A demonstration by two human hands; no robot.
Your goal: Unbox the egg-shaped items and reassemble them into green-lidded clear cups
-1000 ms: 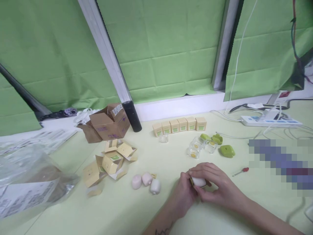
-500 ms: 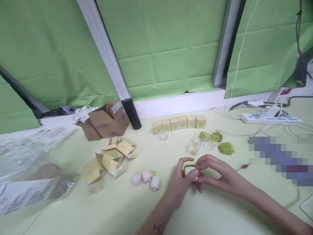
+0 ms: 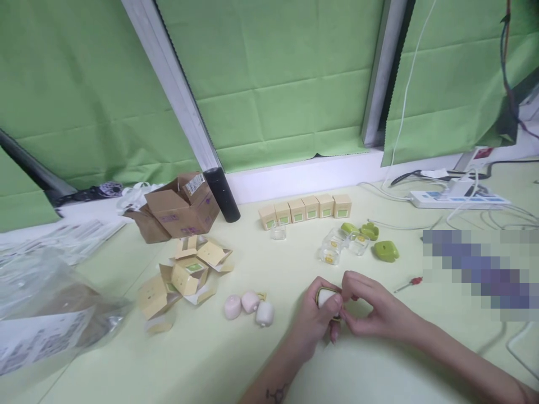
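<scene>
Both my hands meet over the pale green table near its front middle. My left hand (image 3: 314, 322) curls round a small white rounded piece with a dark green rim (image 3: 325, 295). My right hand (image 3: 370, 308) pinches the same piece from the right with fingertips pressed to it. Three pinkish-white rounded pieces (image 3: 248, 306) lie just left of my hands. Behind my hands sit small clear cases (image 3: 337, 249) and green rounded covers (image 3: 385, 250).
A row of several small tan boxes (image 3: 305, 209) stands further back. Opened tan cartons (image 3: 185, 272), a brown cardboard box (image 3: 179, 207) and a black cylinder (image 3: 222, 193) are at left. A clear plastic bag (image 3: 46, 314) lies far left. A red-handled screwdriver (image 3: 407, 285) and power strip (image 3: 458, 197) lie right.
My hands lifted the white piece off the table and turned it. The left thumb now covers its top while the right fingers press closer to its rim.
</scene>
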